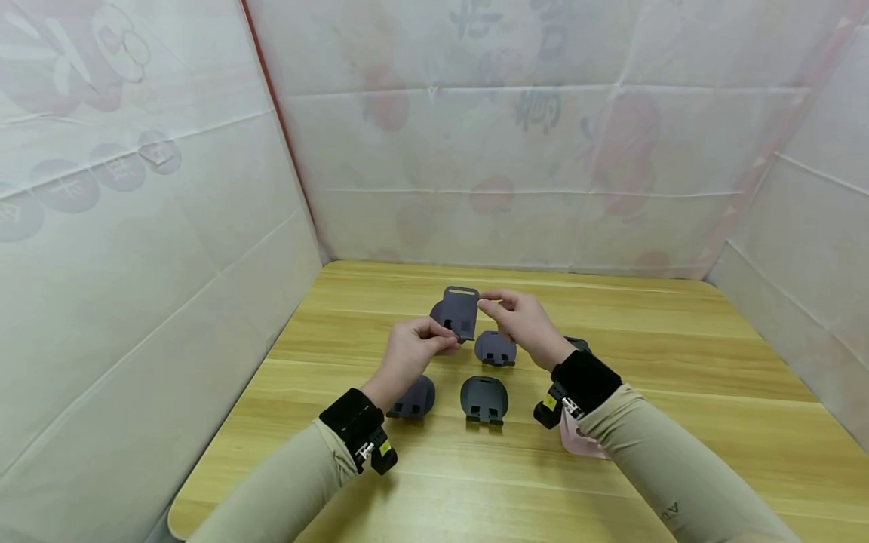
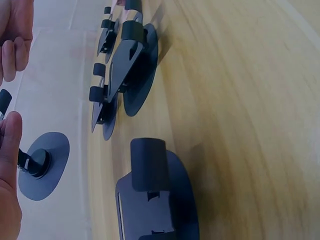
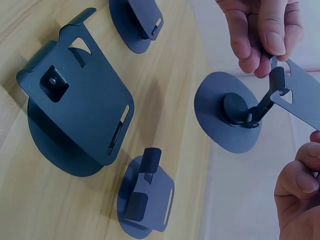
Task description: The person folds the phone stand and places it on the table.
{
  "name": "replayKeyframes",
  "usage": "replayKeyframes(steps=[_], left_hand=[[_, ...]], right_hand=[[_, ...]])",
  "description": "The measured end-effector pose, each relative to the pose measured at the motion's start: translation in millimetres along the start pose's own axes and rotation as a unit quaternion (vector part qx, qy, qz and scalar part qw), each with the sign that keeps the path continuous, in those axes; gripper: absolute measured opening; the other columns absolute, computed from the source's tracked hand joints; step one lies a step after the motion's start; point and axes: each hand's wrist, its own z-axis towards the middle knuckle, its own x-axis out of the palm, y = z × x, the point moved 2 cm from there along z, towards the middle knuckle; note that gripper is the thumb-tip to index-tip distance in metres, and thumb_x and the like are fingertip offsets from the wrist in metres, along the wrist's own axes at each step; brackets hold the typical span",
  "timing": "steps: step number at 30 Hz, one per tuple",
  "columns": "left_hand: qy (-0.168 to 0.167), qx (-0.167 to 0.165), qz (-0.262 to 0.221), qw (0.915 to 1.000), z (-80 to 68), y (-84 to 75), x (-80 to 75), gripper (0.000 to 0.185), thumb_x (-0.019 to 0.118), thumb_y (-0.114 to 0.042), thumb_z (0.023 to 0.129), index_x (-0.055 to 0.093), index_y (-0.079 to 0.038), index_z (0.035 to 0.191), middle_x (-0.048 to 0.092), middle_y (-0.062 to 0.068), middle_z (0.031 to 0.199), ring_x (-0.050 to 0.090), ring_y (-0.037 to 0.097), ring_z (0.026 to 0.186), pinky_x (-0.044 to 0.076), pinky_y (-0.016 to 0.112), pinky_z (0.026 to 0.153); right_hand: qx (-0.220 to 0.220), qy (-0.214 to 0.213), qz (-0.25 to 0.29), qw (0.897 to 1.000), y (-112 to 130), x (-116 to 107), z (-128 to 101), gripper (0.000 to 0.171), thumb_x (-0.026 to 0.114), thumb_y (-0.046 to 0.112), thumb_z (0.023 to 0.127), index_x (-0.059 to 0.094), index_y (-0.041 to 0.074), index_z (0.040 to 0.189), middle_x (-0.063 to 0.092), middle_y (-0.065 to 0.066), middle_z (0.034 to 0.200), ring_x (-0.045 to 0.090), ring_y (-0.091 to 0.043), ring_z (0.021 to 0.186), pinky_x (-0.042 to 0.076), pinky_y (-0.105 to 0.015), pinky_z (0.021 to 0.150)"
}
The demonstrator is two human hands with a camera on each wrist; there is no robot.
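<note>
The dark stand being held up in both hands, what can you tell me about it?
The dark stand looks like matte grey-blue metal or plastic: a flat rectangular plate with a slot near its top edge, joined by a small hinge to a round base disc. It is lifted off the wooden table, above the other stands. The left hand pinches its lower edge; the right hand pinches its upper edge.

Dark grey stands [image 1: 483, 398], light wood table [image 1: 679, 362]
</note>
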Motion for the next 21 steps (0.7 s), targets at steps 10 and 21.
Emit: replayKeyframes(steps=[10,21], left_hand=[[0.02,0.047,0.05,0.9974,-5.8,3.2,8.8,0.006,0.07,0.007,0.093,0.076,0.006,0.092,0.075,0.021,0.097,0.077,0.028,0.089,0.063,0.037,0.081],[0.068,0.067,0.127,0.9873,-12.4,6.4,8.5,0.013,0.072,-0.012,0.097,0.078,-0.005,0.106,0.077,0.008,0.101,0.076,0.021,0.093,0.062,0.034,0.083]], right_hand=[[-0.017,-0.013,0.028,0.999,-1,-1,0,0.036,0.062,0.041,0.103,0.062,0.014,0.127,0.042,-0.001,0.07,0.036,-0.018,0.058,0.036,-0.034,0.059],[-0.084,-0.007,-0.005,0.996,0,-2,-5,0.028,0.056,0.037,0.106,0.065,0.012,0.117,0.042,-0.004,0.07,0.038,-0.023,0.061,0.039,-0.041,0.062]])
